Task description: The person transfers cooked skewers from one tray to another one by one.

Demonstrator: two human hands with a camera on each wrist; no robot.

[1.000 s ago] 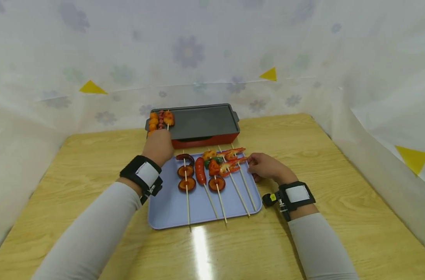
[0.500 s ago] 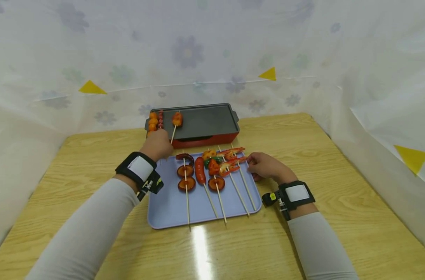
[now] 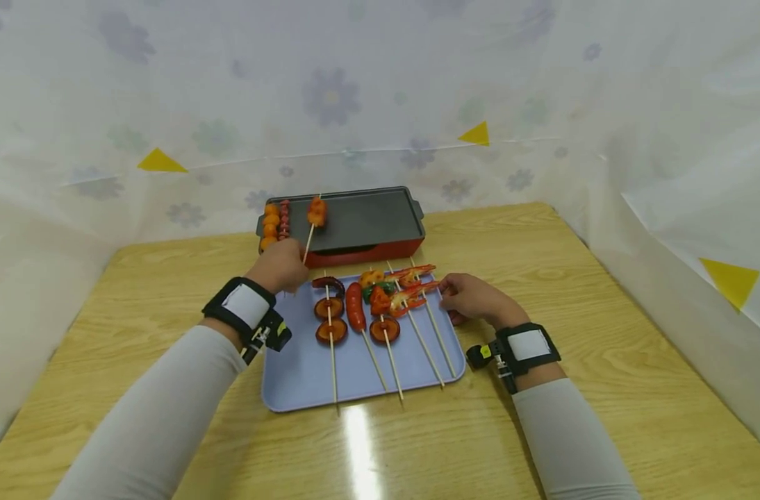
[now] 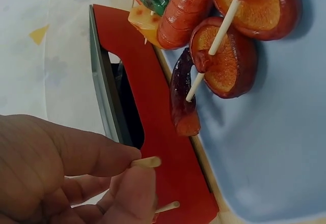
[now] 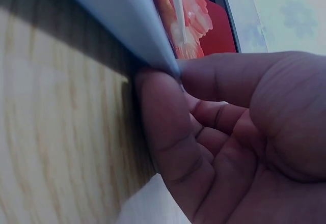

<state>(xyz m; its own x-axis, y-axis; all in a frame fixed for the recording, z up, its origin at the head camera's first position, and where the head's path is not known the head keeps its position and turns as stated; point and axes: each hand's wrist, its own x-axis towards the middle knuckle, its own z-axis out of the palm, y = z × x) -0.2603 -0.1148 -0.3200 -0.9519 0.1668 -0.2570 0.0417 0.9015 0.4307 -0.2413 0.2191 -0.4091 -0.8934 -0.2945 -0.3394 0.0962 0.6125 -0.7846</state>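
My left hand (image 3: 278, 266) pinches the lower stick of a skewer with a browned, meat-like piece (image 3: 317, 212) at its top. That piece overlaps the dark plate of the red-sided grill (image 3: 374, 215), its stick slanting over the front edge. In the left wrist view the stick's blunt end (image 4: 148, 162) pokes out between thumb and forefinger. My right hand (image 3: 476, 298) grips the right rim of the pale blue tray (image 3: 295, 378), thumb on top and forefinger underneath. A skewer of orange balls (image 3: 271, 223) and one of small dark red pieces (image 3: 284, 217) lie at the grill's left end.
On the tray lie a skewer of mushroom-like slices and a tentacle (image 3: 330, 307), a sausage skewer (image 3: 356, 307), a mixed vegetable skewer (image 3: 380, 300) and shrimp skewers (image 3: 408, 298). The grill stands behind the tray. A flowered sheet (image 3: 333, 97) hangs behind the wooden table (image 3: 167, 305).
The browned skewer has moved right, away from the dark red one, and leans more, with my left hand shifting slightly left and down. My right hand keeps its grip on the tray rim.
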